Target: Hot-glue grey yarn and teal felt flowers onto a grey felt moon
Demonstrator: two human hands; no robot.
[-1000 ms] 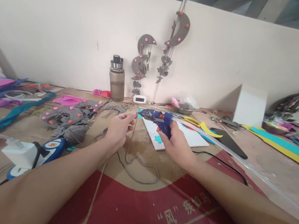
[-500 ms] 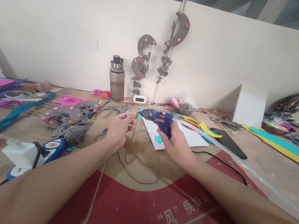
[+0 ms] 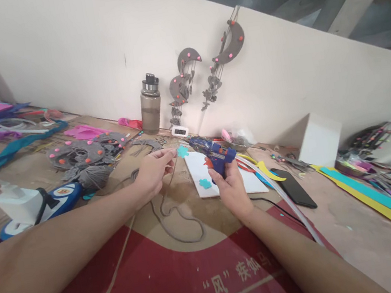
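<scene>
My left hand (image 3: 157, 172) pinches at the thumb and fingertips. A teal flower cutout (image 3: 182, 151) shows at those fingertips, and a thin grey cord (image 3: 166, 214) runs down from the fingers and loops over the cardboard. In my right hand (image 3: 232, 187) is a blue glue gun (image 3: 215, 155), gripped by its handle, its nozzle pointing left. The nozzle is a little right of the flower cutout, apart from it. A long clear glue stick (image 3: 289, 206) trails from the gun's back. Under the gun, a second teal flower (image 3: 205, 183) lies on a white board (image 3: 196, 166).
Behind stand a water bottle (image 3: 150, 106) and a small digital clock (image 3: 179, 131). Grey moon ornaments (image 3: 229, 44) hang against the wall. Right of the board lie yellow-handled scissors (image 3: 266, 171) and a black phone (image 3: 295, 190). A power strip (image 3: 60, 197) is on the left.
My right hand has drawn the glue gun right, away from my left fingertips. The teal flower there now shows fully. The view has shifted slightly.
</scene>
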